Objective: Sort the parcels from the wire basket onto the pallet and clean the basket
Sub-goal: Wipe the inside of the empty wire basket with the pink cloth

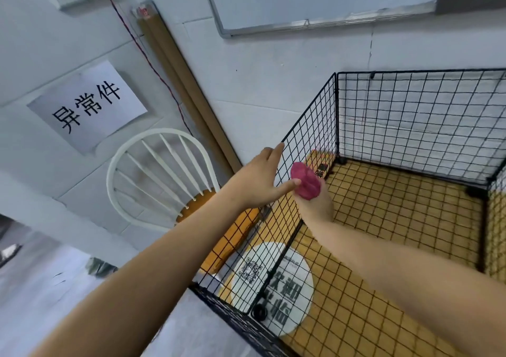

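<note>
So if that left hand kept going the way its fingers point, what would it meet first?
Probably the wire basket's side panel: the left hand seems to touch its mesh, though depth is unclear.

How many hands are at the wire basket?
2. The left hand rests on the basket's side panel from outside; the right hand holds a pink cloth against it inside.

A left hand (260,181) lies straight-fingered on the outside of a black wire basket (410,110) panel. Inside, the right hand (317,206) grips a pink cloth (305,181) against that mesh.
</note>
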